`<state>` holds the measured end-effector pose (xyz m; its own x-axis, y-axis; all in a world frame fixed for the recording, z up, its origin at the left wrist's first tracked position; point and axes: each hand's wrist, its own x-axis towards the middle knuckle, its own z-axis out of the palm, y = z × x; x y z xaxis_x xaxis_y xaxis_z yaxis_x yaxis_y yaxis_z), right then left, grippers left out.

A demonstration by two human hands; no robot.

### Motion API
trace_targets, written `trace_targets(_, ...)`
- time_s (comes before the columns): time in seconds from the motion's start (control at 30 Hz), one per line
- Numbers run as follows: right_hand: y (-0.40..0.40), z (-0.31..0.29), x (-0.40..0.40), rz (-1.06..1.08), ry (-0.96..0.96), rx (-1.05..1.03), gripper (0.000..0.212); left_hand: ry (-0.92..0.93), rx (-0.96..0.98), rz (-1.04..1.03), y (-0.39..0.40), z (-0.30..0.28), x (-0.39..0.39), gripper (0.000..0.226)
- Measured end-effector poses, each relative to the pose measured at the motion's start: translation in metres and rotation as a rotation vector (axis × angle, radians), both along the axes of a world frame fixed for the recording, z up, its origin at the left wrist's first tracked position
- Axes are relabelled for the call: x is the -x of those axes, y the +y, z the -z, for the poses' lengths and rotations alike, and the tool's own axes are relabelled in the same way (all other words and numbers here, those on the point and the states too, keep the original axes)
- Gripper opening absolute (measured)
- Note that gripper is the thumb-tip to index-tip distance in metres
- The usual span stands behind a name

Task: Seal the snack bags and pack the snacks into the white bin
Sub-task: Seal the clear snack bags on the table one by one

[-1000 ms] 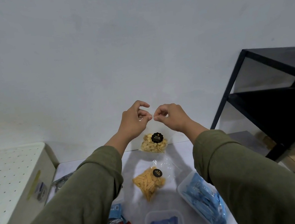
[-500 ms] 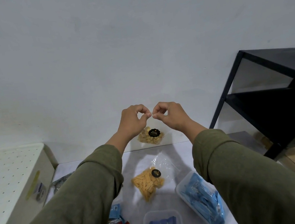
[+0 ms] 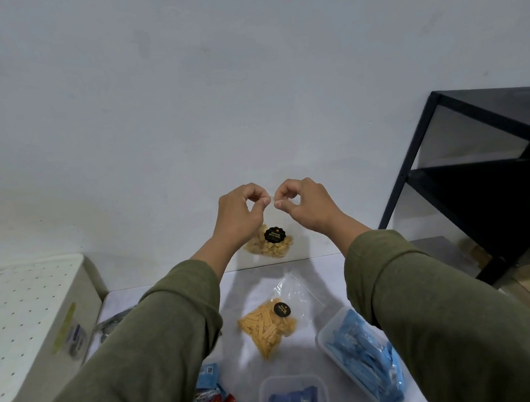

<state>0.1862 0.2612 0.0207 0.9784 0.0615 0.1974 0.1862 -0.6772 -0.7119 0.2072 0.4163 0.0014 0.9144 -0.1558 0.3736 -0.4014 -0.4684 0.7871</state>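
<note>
**Both hands pinching a raised snack bag's top**

The left hand (image 3: 237,215) and right hand (image 3: 307,206) each had a grip pinched on the top edge of a clear bag of pale chips (image 3: 270,244), held above the worktop's (image 3: 311,354) far edge. A second bag of orange sticks (image 3: 269,324) lay mid-worktop; the white bin (image 3: 23,327) stood at the left edge.

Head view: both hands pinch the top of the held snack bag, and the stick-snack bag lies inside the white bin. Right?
Not quite. Both hands, left and right, do pinch the held bag, but the head view shows the stick-snack bag lying on the table, not in the white bin.
</note>
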Motion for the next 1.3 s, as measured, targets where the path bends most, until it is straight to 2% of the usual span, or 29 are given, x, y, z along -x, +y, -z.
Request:
trace_targets(0.17,0.001,0.0,-0.002,0.026,-0.025,-0.009,0.01,0.0,0.0,0.001,0.005,-0.001,0.001,0.006)
trace_targets(0.3,0.005,-0.002,-0.006,0.013,-0.057,0.067,0.018,-0.014,-0.055,0.039,0.004,0.001,0.002,0.006)
trace_targets(0.5,0.008,0.001,-0.004,0.024,-0.078,0.022,0.011,0.0,-0.02,-0.022,0.007,-0.005,0.0,0.005)
trace_targets(0.77,0.006,-0.002,-0.009,0.066,-0.059,0.037,0.018,-0.007,-0.006,-0.004,0.008,-0.001,0.0,0.004)
trace_targets(1.07,0.006,0.005,-0.013,0.093,-0.028,-0.005,0.014,0.035,0.025,-0.053,0.011,-0.003,-0.008,0.007)
trace_targets(1.3,0.011,0.001,-0.016,0.09,-0.049,0.043,0.02,0.018,-0.055,0.018,0.009,-0.006,-0.006,0.003)
